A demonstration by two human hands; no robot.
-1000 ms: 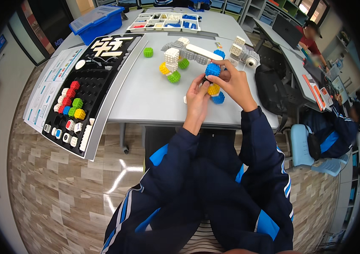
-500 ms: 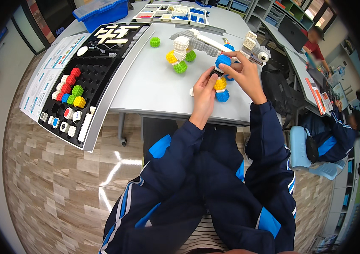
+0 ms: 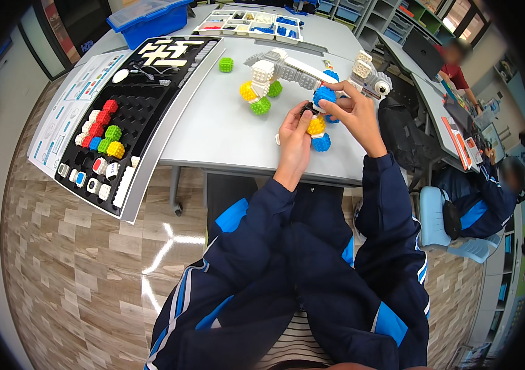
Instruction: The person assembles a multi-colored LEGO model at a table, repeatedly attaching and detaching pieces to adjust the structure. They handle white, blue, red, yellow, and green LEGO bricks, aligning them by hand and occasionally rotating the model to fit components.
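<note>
A jointed model of knobbly building blocks stands at the table's near right, with a grey-and-white beam [image 3: 299,75] across it. My right hand [image 3: 360,117] pinches a blue knobbly block [image 3: 323,97] at the beam's near end. Closed just below it, my left hand [image 3: 294,137] grips a small black connector piece [image 3: 307,109], partly covered by the fingers. Beneath them hang a yellow block [image 3: 317,127] and another blue block [image 3: 321,143]. The model's far left end carries a yellow block [image 3: 248,91] and a green block [image 3: 260,106].
A loose green block [image 3: 226,65] lies left of the model. Further left, a black tray [image 3: 145,105] holds coloured blocks and white parts. Behind stand a blue bin [image 3: 151,24] and a white sorting tray [image 3: 250,31]. A black bag [image 3: 399,126] is at the right edge; other people sit beyond.
Both hands and the blue block have shifted slightly toward me. The model's left end has moved a little the same way. Both grips look the same.
</note>
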